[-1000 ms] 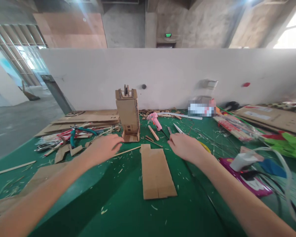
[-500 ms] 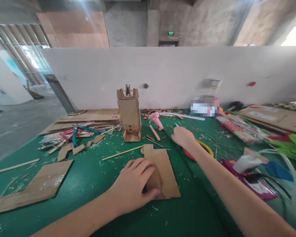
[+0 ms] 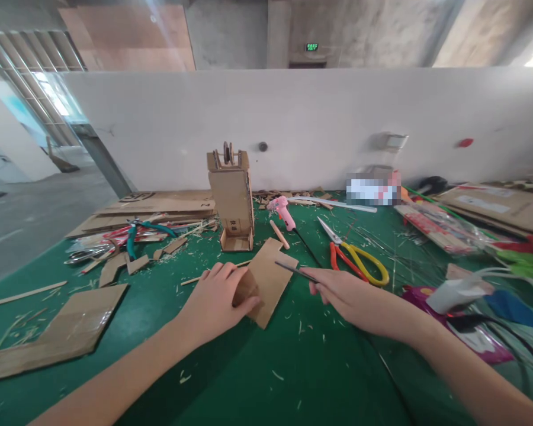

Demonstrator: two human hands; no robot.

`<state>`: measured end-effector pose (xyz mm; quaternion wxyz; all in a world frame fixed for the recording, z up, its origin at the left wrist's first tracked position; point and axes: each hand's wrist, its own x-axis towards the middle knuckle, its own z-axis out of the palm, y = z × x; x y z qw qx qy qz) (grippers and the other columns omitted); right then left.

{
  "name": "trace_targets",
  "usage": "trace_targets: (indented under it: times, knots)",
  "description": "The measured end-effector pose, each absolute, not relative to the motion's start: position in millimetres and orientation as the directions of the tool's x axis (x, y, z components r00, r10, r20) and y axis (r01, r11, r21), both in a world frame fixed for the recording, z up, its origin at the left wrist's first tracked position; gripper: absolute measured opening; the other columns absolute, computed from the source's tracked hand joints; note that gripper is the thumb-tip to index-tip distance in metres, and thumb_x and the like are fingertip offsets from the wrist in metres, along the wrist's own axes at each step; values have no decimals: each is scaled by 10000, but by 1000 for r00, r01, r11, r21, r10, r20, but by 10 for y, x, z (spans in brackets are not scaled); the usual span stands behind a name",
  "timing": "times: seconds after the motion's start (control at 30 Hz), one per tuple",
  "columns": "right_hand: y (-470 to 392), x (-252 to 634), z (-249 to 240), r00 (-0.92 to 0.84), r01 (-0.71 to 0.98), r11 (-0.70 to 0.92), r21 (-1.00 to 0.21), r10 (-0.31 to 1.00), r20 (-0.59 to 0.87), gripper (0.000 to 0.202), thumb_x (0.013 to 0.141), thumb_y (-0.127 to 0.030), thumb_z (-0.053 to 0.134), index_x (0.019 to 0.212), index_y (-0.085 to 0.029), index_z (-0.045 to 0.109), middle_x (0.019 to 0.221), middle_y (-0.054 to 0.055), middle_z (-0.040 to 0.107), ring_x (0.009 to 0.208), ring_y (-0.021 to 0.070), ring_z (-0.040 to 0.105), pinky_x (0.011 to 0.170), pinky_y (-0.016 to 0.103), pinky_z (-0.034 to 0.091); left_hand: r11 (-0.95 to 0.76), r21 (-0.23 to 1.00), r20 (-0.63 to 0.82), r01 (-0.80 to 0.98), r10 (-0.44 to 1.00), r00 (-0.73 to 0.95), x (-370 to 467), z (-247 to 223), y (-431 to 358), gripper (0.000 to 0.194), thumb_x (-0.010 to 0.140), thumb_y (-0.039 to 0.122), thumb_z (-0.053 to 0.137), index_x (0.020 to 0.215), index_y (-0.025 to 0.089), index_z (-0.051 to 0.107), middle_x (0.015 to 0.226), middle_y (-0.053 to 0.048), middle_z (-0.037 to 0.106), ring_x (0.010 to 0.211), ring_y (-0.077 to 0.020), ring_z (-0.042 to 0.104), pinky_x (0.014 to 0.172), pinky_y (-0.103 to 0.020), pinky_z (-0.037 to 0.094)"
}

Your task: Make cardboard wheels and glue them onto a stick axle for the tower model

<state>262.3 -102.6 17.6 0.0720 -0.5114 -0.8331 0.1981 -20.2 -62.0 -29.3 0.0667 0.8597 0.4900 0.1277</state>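
Note:
My left hand (image 3: 215,296) grips the left edge of a flat cardboard piece (image 3: 273,275), thumb at its lower edge and fingers over its left part. The piece is turned at an angle above the green table. Held in my right hand (image 3: 344,296) is a slim, dark, rod-like tool (image 3: 291,268), its tip over the cardboard's upper right part; its exact kind is unclear. Red-and-yellow-handled scissors (image 3: 353,254) lie just beyond my right hand. Behind the cardboard stands a tall cardboard structure (image 3: 231,201) with a small wheel at its top.
A pink glue gun (image 3: 283,212) with a black cord lies behind, near a tan stick (image 3: 279,234). Teal-handled pliers (image 3: 133,239) and cardboard scraps are at left, beside a larger cardboard piece (image 3: 86,313). A purple power strip (image 3: 484,337) with cables sits at right.
My right hand has come back from the scissors toward the cardboard, now with the dark tool visible in it. My left hand has turned the cardboard piece clockwise and shifted it left.

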Motion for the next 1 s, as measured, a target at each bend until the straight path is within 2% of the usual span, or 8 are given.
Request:
trace_targets:
  times: [0.07, 0.17, 0.27, 0.33, 0.43, 0.63, 0.8, 1.0]
  knots:
    - [-1010, 2602, 158, -508, 822, 477, -313, 861, -20, 385, 982, -197, 292, 1282, -186, 533, 1045, 82, 689, 895, 196, 654, 761, 298, 479, -531, 295, 121, 795, 846, 520, -228, -307, -583, 614, 844, 630, 463, 1324, 248, 490, 1218, -124, 570, 1111, -330, 511, 886, -487, 467]
    - [-957, 2576, 150, -529, 839, 537, -90, 843, 98, 293, 996, -260, 356, 1065, -187, 631, 929, 68, 708, 816, 198, 669, 650, 281, 439, -536, 397, 73, 745, 828, 556, -329, -271, -506, 598, 885, 588, 436, 1408, 304, 386, 1371, -94, 480, 1198, -304, 482, 920, -437, 467]
    - [-932, 2539, 174, -495, 868, 482, 117, 858, 137, 301, 993, -355, 403, 863, -198, 625, 768, 18, 694, 677, 191, 660, 501, 271, 299, -514, 467, -28, 719, 805, 593, -457, -203, -437, 571, 905, 553, 427, 1438, 368, 331, 1489, -40, 377, 1271, -290, 451, 935, -401, 475]
    - [-938, 2493, 197, -486, 868, 456, 195, 862, 147, 340, 983, -416, 418, 793, -202, 603, 708, -2, 680, 625, 192, 648, 473, 277, 203, -507, 485, -87, 713, 783, 615, -516, -172, -412, 558, 908, 550, 423, 1434, 383, 342, 1508, -16, 366, 1309, -290, 425, 968, -405, 464]
    - [-958, 2406, 219, -487, 864, 446, 232, 858, 162, 364, 975, -445, 425, 763, -203, 595, 680, -9, 676, 610, 190, 642, 477, 283, 141, -534, 470, -91, 703, 763, 641, -542, -151, -412, 572, 909, 568, 401, 1438, 357, 352, 1523, -16, 353, 1368, -291, 351, 1057, -442, 393]
    - [-967, 2295, 222, -480, 864, 431, 262, 862, 164, 346, 984, -403, 422, 783, -199, 618, 720, 1, 703, 635, 194, 653, 486, 279, 122, -618, 329, -79, 714, 735, 673, -504, -107, -454, 823, 768, 727, 505, 1453, 301, 340, 1519, -60, 359, 1381, -342, 294, 1076, -505, 332]
    - [-963, 2264, 211, -505, 850, 461, 254, 851, 144, 310, 982, -379, 436, 824, -208, 640, 722, 1, 711, 647, 193, 664, 490, 275, 130, -667, 253, -69, 701, 710, 701, -462, -91, -487, 780, 792, 747, 431, 1450, 335, 359, 1521, -37, 361, 1380, -347, 286, 1082, -519, 287]
    - [-969, 2270, 200, -538, 825, 479, 301, 827, 160, 322, 983, -370, 435, 770, -204, 610, 676, 0, 687, 608, 198, 659, 481, 279, 120, -672, 245, -98, 699, 700, 707, -457, -85, -505, 770, 822, 737, 381, 1481, 349, 293, 1557, -25, 295, 1403, -355, 251, 1082, -526, 289]
